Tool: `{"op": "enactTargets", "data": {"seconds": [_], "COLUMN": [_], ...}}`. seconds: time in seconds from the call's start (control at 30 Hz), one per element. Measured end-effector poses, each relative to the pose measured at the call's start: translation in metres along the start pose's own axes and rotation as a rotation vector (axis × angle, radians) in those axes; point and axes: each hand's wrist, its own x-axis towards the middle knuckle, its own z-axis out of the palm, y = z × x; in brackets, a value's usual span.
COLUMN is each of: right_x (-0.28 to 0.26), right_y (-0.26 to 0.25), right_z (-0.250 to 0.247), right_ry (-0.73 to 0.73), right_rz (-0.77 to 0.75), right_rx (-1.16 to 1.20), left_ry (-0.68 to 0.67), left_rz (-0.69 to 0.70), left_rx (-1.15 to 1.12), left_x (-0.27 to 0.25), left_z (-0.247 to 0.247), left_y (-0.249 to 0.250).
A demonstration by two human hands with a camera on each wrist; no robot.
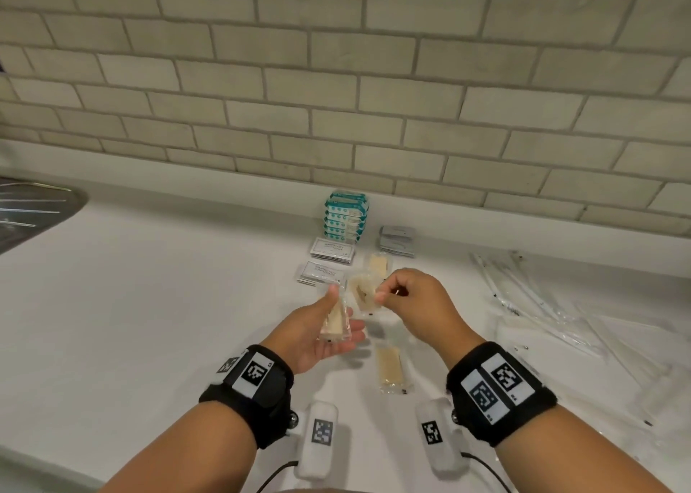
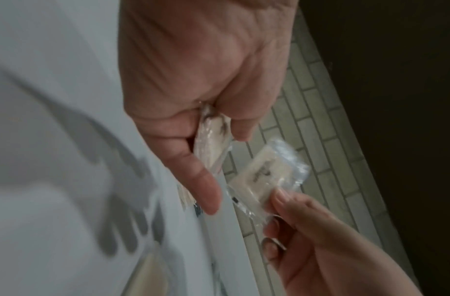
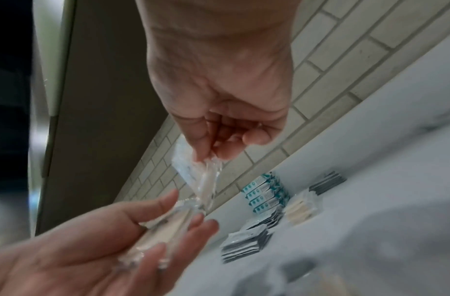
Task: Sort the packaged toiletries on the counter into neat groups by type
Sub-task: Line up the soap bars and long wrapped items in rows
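Two hands meet above the white bench [image 1: 149,305]; at the far left a metal sink [image 1: 33,208] cuts into the corner of the head view; the left hand [image 1: 321,335] lies palm up, thumb pressed down on a clear-wrapped pale packet [image 1: 334,324] held across its fingers, so it is clamped on that packet; just right of it the right hand [image 1: 415,305] pinches the edge of a second clear-wrapped packet [image 1: 362,292] between thumb and forefinger, the wrapper hanging toward the left hand's fingertips; whether the two packets touch I cannot tell. Behind the hands, two stacks of white sachets [image 1: 327,264] lie near the wall, with a stack of teal-and-white boxes [image 1: 346,217] behind them against the tiled wall [image 1: 336,81]; right of the boxes sits a stack of grey sachets [image 1: 397,241]; a pale packet [image 1: 378,264] lies on the bench between the white and grey stacks; another wrapped pale packet [image 1: 390,369] lies on the bench below the hands, between the wrists; far right, a loose spread of long clear-wrapped sticks [image 1: 542,298] covers the bench.
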Motion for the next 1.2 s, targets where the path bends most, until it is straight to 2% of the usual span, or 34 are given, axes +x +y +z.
{"op": "enactTargets", "data": {"seconds": [0.1, 0.13, 0.17, 0.3, 0.33, 0.4, 0.5, 0.6, 0.67, 0.77, 0.83, 0.93, 1.07, 1.13, 1.2], "right_x": [-0.003, -0.004, -0.005, -0.001, 0.0, 0.004, 0.011, 0.014, 0.015, 0.024, 0.027, 0.024, 0.016, 0.014, 0.013], "right_y": [0.006, 0.01, 0.014, 0.008, 0.004, -0.002, -0.004, -0.002, -0.002, 0.003, 0.008, 0.013, 0.02, 0.029, 0.031], "right_z": [0.002, 0.004, 0.006, 0.0, -0.002, -0.003, -0.003, -0.008, -0.009, -0.014, -0.021, -0.025, -0.006, 0.003, 0.005], "right_ry": [-0.084, -0.127, -0.162, -0.186, -0.209, -0.243, -0.182, -0.277, -0.301, -0.141, -0.088, -0.234, -0.584, -0.595, -0.442], "right_rz": [-0.313, -0.341, -0.307, 0.099, 0.173, 0.227, 0.259, 0.306, 0.312, 0.278, 0.289, 0.303, 0.253, 0.27, 0.28], "right_rx": [-0.353, -0.37, -0.322, 0.2, 0.261, 0.224, 0.163, 0.212, 0.137, -0.197, -0.287, -0.329, -0.647, -0.724, -0.704], "left_ry": [-0.078, -0.085, -0.079, -0.01, 0.003, 0.016, 0.0, -0.035, -0.036, -0.032, -0.013, -0.001, -0.068, -0.109, -0.113], "left_rz": [-0.024, 0.012, 0.056, 0.228, 0.252, 0.288, 0.291, 0.295, 0.293, 0.282, 0.249, 0.207, 0.124, 0.105, 0.124], "left_rx": [-0.088, -0.081, -0.054, 0.148, 0.207, 0.283, 0.324, 0.345, 0.344, 0.288, 0.21, 0.08, -0.157, -0.213, -0.159], "left_x": [0.002, 0.004, 0.007, 0.012, 0.012, 0.013, 0.015, 0.015, 0.014, 0.014, 0.015, 0.014, 0.012, 0.009, 0.007], "left_z": [-0.005, -0.006, -0.006, -0.008, -0.007, -0.005, -0.001, 0.0, 0.001, 0.003, -0.001, -0.009, -0.014, -0.014, -0.014], "left_y": [-0.002, -0.003, -0.004, -0.003, -0.002, -0.002, -0.004, -0.003, -0.003, -0.004, -0.005, -0.006, -0.006, -0.004, -0.003]}}
